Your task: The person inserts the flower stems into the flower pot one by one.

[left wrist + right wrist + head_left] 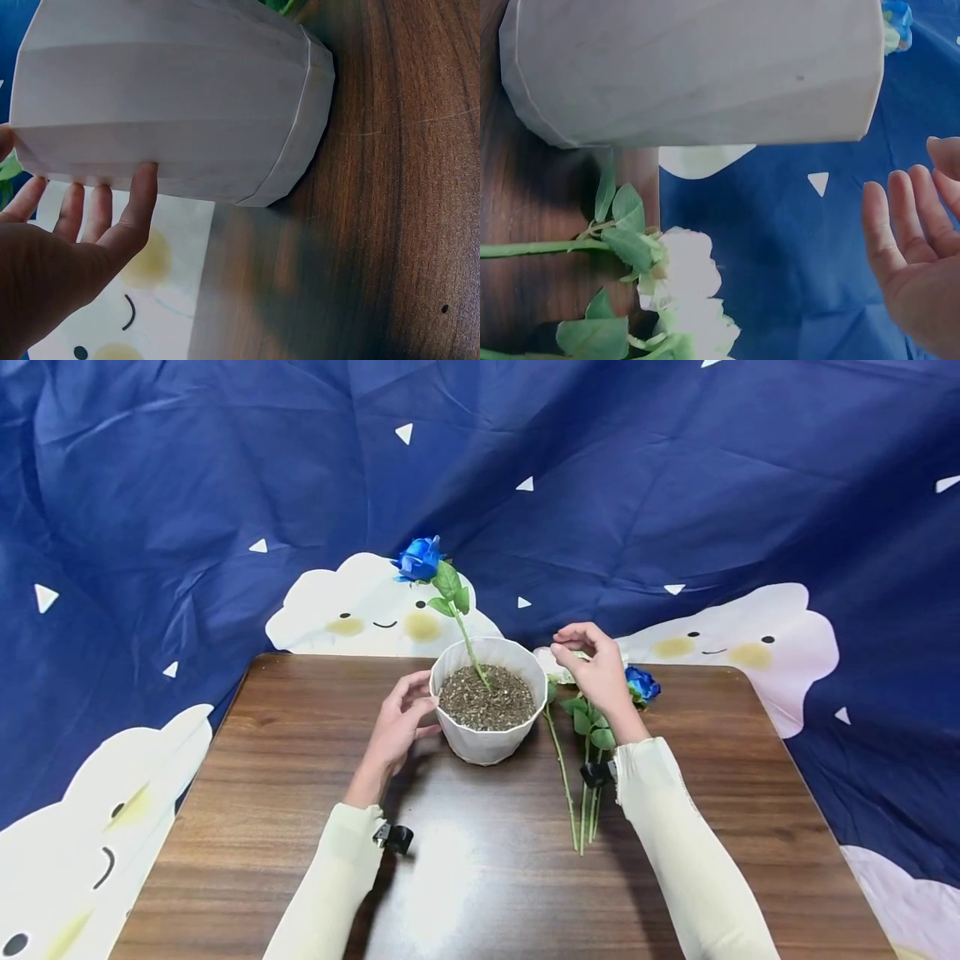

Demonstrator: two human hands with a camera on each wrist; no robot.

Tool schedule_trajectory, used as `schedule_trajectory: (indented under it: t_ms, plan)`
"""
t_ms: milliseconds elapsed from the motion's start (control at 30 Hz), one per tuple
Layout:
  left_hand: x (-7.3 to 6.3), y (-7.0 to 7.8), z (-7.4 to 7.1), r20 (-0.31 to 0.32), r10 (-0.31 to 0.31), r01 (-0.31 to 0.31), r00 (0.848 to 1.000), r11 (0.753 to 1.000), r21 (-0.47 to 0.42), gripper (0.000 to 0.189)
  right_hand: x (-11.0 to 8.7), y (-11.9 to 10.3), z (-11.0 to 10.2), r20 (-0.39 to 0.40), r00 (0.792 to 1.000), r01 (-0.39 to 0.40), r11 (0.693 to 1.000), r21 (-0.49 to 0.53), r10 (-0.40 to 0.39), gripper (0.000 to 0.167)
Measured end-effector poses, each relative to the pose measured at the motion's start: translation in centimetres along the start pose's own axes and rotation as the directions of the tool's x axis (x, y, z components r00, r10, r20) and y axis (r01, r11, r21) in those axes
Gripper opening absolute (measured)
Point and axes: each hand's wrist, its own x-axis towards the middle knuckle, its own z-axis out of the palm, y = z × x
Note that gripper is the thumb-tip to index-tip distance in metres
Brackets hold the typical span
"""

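Left grip [401, 718], fingers apart, touches pot [487, 745] at nine o'clock; right grip [596, 677], parted, near two. Potted rose [447, 582]: long axis toward eleven, bloom [418, 560] uppermost.

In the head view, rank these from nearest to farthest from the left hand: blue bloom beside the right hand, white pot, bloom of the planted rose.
1. White pot: immediately right of the left hand.
2. Planted rose's bloom: above the pot.
3. Other blue bloom: farther right, past the right hand.
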Motion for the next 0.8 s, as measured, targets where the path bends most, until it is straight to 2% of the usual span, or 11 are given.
schedule_trajectory:
  t_ms: [300, 600, 800]
  plan:
    - [-0.1, 0.0, 0.0, -0.007, 0.001, -0.001, 1.000, 1.000, 0.004, 0.049, -0.6, 1.0, -1.0, -0.029, 1.000, -0.007, 1.000, 0.011, 0.008, 0.027]
    - [0.1, -0.1, 0.1, -0.002, -0.008, 0.008, 1.000, 1.000, 0.003, 0.050, -1.3, 1.8, -2.3, -0.046, 0.997, -0.069, 0.998, 0.006, 0.069, 0.033]
    - [0.1, -0.1, 0.0, -0.004, 0.000, 0.000, 1.000, 1.000, 0.007, 0.050, -1.2, 5.1, -3.3, -0.064, 0.993, -0.097, 0.995, 0.024, 0.099, 0.038]
